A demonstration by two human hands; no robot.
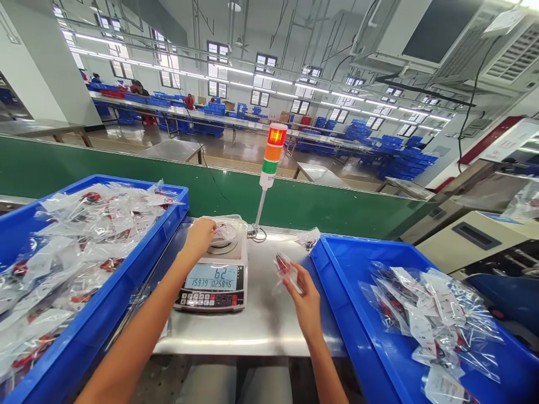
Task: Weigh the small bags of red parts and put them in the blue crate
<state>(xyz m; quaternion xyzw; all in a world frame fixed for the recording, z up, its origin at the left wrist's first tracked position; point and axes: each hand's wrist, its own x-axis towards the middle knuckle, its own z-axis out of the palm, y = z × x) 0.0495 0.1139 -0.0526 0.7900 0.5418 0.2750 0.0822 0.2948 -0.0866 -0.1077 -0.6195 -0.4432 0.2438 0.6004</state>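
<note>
The hands are working apart, the left hand (201, 238) reaching forward onto a clear plastic bag (225, 231) on the digital weighing scale (213, 286), its grip unclear, while the right hand (305, 297) is pinching a small bagged red part (285, 270) above the steel table (256, 331), with the left blue crate (105, 306) and right blue crate (337, 280) of bagged parts flanking it within easy reach.
</note>
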